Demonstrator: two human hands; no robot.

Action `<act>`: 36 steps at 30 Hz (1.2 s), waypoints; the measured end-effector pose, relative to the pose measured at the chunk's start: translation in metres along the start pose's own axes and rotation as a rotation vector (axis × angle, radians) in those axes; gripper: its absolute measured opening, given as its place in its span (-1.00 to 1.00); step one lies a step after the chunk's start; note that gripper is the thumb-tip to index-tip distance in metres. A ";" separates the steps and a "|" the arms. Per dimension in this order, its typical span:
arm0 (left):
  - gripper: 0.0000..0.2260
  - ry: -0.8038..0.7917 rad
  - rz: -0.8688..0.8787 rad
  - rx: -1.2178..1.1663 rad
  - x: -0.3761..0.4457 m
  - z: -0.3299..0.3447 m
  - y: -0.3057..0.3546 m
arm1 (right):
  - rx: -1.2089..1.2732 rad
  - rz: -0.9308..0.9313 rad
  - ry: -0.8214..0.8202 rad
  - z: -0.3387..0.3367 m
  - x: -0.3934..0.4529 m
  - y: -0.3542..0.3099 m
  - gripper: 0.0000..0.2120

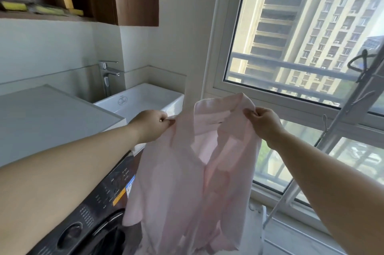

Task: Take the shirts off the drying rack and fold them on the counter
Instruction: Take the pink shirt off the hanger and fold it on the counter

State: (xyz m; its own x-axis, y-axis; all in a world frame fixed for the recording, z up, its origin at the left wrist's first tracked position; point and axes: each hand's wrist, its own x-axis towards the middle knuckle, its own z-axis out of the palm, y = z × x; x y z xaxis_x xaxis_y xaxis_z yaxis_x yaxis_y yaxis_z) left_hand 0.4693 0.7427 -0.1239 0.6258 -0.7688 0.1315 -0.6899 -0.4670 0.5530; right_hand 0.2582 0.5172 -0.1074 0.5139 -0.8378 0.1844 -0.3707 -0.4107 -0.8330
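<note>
Grey counter (47,117) left, near window (301,32); pink shirt (187,171) hanging between left hand (152,124) and right hand (265,122), both pinching its shoulders.

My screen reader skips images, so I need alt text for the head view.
Both hands hold up a pink shirt by its shoulders, the left hand and right hand each pinching fabric, beside a grey counter, white sink and window.

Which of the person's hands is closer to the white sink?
The left. The left hand, pinching the pink shirt at one shoulder, is just in front of the sink; the right hand pinches the other shoulder, out toward the window.
</note>
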 end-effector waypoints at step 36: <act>-0.69 -0.213 -0.015 -0.119 0.024 0.056 0.064 | -0.066 0.072 0.016 -0.018 0.043 0.049 -0.63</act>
State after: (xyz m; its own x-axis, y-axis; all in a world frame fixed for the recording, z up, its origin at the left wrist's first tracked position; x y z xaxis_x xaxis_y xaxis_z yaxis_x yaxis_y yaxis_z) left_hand 0.4195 0.6703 -0.1310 0.5361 -0.8429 -0.0467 -0.6256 -0.4338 0.6484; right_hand 0.2487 0.4543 -0.1312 0.4719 -0.8715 0.1335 -0.4566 -0.3711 -0.8086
